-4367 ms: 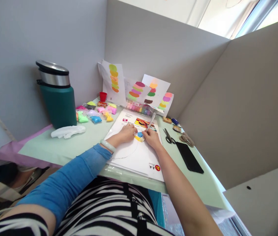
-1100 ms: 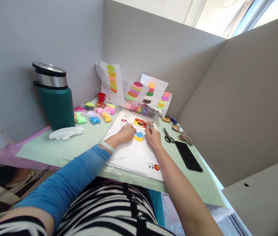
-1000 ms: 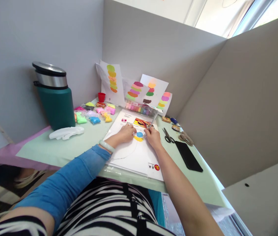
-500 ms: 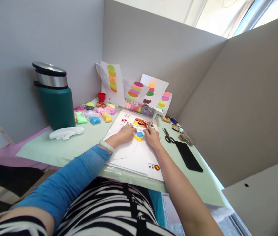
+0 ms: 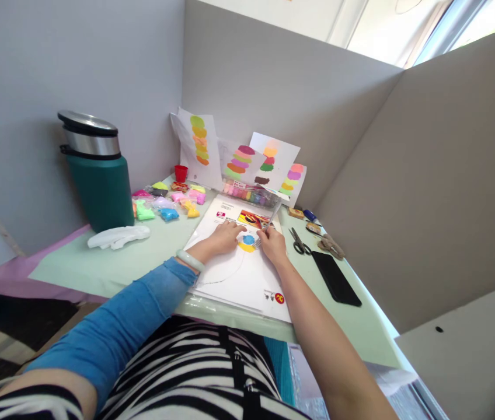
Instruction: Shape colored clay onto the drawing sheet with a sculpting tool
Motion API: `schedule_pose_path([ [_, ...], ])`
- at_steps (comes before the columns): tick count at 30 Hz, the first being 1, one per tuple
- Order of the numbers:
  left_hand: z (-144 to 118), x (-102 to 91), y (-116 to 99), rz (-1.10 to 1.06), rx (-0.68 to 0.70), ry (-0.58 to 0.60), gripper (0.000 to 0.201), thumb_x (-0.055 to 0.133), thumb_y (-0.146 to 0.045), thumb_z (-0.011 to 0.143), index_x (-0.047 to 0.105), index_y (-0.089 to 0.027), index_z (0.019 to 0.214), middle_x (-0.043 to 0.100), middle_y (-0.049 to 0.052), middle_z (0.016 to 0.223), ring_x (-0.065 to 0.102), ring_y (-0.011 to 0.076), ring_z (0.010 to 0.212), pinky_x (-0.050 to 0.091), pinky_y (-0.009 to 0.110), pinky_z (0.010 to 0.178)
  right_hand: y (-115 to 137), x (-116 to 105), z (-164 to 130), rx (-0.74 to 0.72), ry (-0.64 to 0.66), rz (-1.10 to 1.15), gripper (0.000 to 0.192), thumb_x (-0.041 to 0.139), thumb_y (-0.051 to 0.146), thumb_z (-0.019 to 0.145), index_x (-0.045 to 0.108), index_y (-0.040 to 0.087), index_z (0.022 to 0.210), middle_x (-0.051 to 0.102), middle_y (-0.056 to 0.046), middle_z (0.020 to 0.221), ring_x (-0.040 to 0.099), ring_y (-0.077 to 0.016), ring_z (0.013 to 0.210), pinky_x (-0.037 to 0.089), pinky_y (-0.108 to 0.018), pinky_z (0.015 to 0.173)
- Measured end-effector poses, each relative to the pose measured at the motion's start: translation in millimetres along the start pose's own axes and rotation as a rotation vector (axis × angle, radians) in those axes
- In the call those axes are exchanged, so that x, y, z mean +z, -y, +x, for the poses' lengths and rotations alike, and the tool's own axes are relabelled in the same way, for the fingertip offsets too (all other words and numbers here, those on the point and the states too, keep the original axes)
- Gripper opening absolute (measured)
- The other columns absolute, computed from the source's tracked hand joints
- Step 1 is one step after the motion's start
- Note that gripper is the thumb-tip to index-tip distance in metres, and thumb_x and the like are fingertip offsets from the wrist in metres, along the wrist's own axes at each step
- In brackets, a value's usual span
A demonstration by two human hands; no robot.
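Two hands are working on the paper: the right hand is gripping a fork beside the blue clay; the left hand is pressing flat, fingers open.

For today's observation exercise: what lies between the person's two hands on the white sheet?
Head view: a blue clay patch above a yellow clay patch, between left hand and right hand.

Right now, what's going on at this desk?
A person seated at the table works coloured clay onto a white sheet. The right hand holds a metal fork, tines at the blue and yellow clay patch. The left hand rests on the sheet beside it. Clay packets lie nearby.
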State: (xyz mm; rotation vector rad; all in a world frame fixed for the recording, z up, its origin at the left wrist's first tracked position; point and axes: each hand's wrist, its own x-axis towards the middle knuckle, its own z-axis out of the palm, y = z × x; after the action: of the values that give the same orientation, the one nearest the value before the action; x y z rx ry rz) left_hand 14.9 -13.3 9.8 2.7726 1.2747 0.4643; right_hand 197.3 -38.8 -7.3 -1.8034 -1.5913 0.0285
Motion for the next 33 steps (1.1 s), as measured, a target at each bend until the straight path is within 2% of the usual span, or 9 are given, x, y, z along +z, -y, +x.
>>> schedule_pose_path([
  [9, 2.0, 0.9, 1.2, 0.029, 0.025, 0.014, 0.036, 0.045, -0.016, 0.079, 0.061, -0.021, 0.111, 0.057, 0.008, 0.111, 0.047, 0.0250, 0.104, 0.039, 0.037, 0.089, 1.1, 0.4, 0.2, 0.009, 0.072, 0.035, 0.022, 0.049, 0.039, 0.078, 0.062, 0.021, 0.077, 0.063, -0.001, 0.071, 0.055, -0.0156, 0.068, 0.036, -0.024, 0.061],
  [14, 1.5, 0.0, 0.6, 0.028, 0.020, 0.017, 0.035, 0.045, -0.017, 0.080, 0.062, -0.021, 0.110, 0.057, 0.008, 0.112, 0.047, 0.0240, 0.105, 0.039, 0.036, 0.089, 0.7, 0.9, 0.2, 0.006, 0.073, 0.018, 0.022, 0.048, 0.039, 0.079, 0.062, 0.021, 0.078, 0.063, -0.002, 0.070, 0.055, -0.0159, 0.068, 0.035, -0.024, 0.061],
  [22, 2.8, 3.4, 3.0, 0.019, 0.032, 0.002, 0.035, 0.045, -0.017, 0.079, 0.062, -0.021, 0.110, 0.057, 0.009, 0.110, 0.047, 0.0247, 0.103, 0.040, 0.036, 0.088, -0.5, -1.1, 1.0, 0.059, 0.005, -0.093, 0.023, 0.047, 0.036, 0.081, 0.062, 0.019, 0.080, 0.065, -0.006, 0.079, 0.057, -0.0182, 0.075, 0.037, -0.025, 0.065],
  [33, 1.9, 1.3, 1.3, 0.025, 0.025, 0.011, 0.036, 0.045, -0.016, 0.079, 0.062, -0.022, 0.111, 0.057, 0.008, 0.112, 0.047, 0.0249, 0.104, 0.040, 0.037, 0.089, 1.5, -1.0, 0.1, 0.026, 0.077, -0.050, 0.026, 0.046, 0.040, 0.080, 0.062, 0.020, 0.077, 0.065, -0.002, 0.076, 0.056, -0.0157, 0.073, 0.035, -0.023, 0.061],
])
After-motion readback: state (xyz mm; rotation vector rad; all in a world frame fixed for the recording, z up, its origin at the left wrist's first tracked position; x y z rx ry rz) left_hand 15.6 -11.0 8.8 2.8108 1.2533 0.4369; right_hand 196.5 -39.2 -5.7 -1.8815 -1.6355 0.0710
